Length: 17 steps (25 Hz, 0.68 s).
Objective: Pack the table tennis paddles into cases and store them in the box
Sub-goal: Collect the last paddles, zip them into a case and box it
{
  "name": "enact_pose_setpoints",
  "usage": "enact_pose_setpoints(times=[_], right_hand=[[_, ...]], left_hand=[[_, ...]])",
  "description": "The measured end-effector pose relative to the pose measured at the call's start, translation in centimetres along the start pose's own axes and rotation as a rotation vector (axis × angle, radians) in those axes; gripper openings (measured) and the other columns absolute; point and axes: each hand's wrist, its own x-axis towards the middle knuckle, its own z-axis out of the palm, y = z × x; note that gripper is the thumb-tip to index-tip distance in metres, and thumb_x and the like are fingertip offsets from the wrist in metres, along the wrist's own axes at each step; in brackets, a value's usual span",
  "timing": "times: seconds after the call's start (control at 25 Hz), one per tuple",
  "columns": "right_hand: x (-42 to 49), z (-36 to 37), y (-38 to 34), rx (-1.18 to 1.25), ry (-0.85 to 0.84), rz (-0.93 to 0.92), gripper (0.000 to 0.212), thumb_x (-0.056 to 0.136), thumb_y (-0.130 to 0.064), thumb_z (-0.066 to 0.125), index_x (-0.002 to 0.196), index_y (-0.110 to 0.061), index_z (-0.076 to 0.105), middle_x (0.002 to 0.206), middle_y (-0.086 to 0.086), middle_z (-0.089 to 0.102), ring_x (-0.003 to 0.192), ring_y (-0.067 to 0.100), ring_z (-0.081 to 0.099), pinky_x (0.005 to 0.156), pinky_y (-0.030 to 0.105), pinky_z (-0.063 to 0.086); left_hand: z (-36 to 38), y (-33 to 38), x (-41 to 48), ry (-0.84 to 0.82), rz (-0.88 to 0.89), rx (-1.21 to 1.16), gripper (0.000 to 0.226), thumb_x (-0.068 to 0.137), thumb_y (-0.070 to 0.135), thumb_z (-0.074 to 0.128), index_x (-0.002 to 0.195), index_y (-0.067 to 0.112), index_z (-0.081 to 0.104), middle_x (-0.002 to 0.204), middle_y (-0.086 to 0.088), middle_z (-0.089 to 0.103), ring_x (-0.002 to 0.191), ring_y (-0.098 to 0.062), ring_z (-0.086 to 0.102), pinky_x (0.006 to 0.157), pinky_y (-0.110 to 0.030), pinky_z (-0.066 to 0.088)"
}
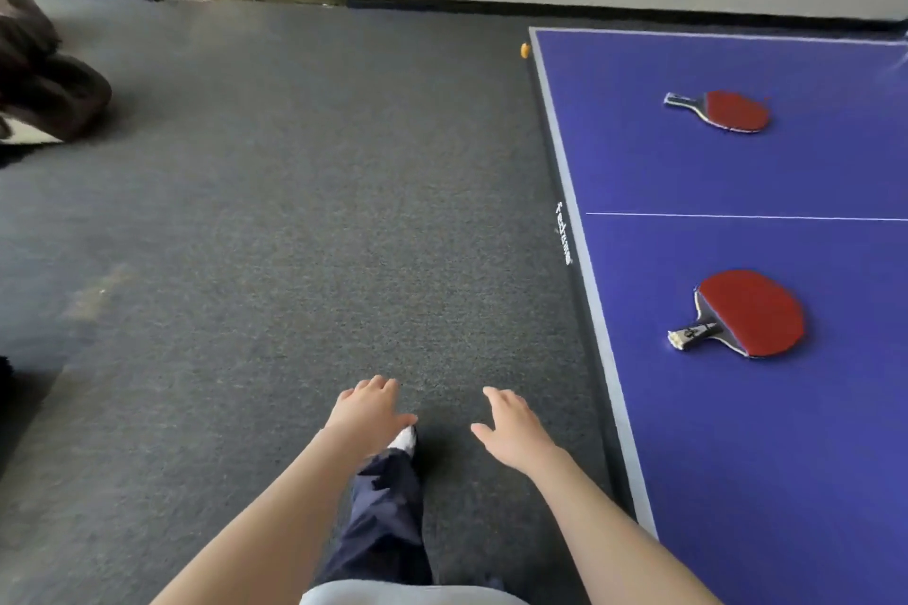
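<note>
2 paddles (744, 314) (727, 109) are lying flat, likely light and stiff, best gripped by handles; left hand (366, 408) and right hand (511, 430) are hovering spread, empty.

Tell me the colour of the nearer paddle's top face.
Red, on the nearer paddle; the head view shows it.
</note>
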Motion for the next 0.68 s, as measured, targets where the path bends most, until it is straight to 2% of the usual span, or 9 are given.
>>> enact_pose_setpoints(times=[0.24,0.36,0.56,0.68], right_hand=[[6.8,-6.9,0.4,0.179,0.155,0.231,0.063,0.098,-0.035,0.046,0.15,-0.014,0.019,0.154,0.007,0.026,0.143,0.023,0.023,0.115,0.037,0.025],[8.9,-10.1,0.9,0.238,0.285,0.332,0.062,0.098,-0.036,0.045,0.15,-0.013,0.02,0.153,0.006,0.028,0.142,0.022,0.024,0.114,0.036,0.027],[9.4,-13.8,3.7,0.367,0.629,0.623,0.054,0.098,-0.034,0.046,0.143,-0.009,0.032,0.142,0.008,0.042,0.133,0.024,0.035,0.105,0.036,0.034],[9.0,-15.3,7.2,0.496,0.882,0.903,0.051,0.094,-0.033,0.053,0.137,-0.008,0.041,0.135,0.009,0.047,0.127,0.026,0.04,0.098,0.041,0.039]], left_hand=[[-9.4,2.9,13.1,-0.006,0.265,0.116,0.06,0.097,0.049,0.043,0.145,0.015,0.032,0.148,-0.003,0.036,0.138,-0.023,0.032,0.11,-0.037,0.028],[-13.3,5.2,17.9,0.012,0.374,0.14,0.062,0.097,0.051,0.041,0.146,0.015,0.03,0.148,-0.004,0.037,0.137,-0.024,0.033,0.11,-0.038,0.029],[-16.5,10.6,22.6,-0.023,0.563,0.145,0.065,0.097,0.05,0.041,0.15,0.016,0.025,0.153,-0.003,0.031,0.141,-0.023,0.029,0.113,-0.038,0.027],[-17.2,13.8,25.1,-0.045,0.64,0.148,0.065,0.097,0.05,0.042,0.15,0.017,0.025,0.153,-0.002,0.031,0.14,-0.022,0.031,0.112,-0.037,0.028]])
